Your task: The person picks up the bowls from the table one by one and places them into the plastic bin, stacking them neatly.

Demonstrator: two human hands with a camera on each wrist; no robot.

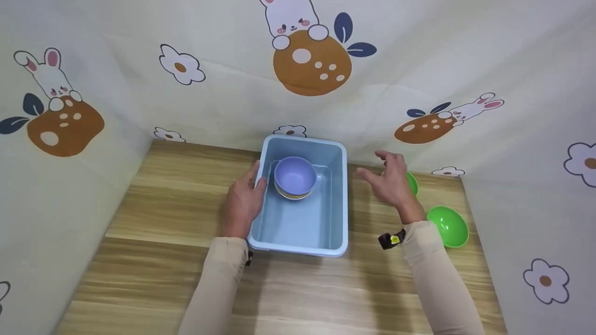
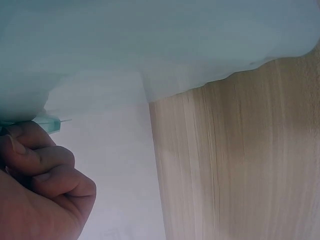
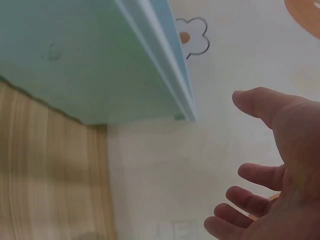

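A light blue plastic bin stands on the wooden table against the back wall. Inside it, toward the upper left, is a stack of nested bowls with a purple bowl on top and yellow and white rims below. My left hand grips the bin's left rim; in the left wrist view its fingers are curled at the edge. Off the bin's right side, my right hand is held with fingers and thumb spread apart, touching nothing. The right wrist view shows the bin's outer wall beside that hand.
A green bowl sits on the table by the right forearm. Another green bowl is partly hidden behind the right hand. Patterned cloth walls enclose the wooden tabletop at the back and both sides.
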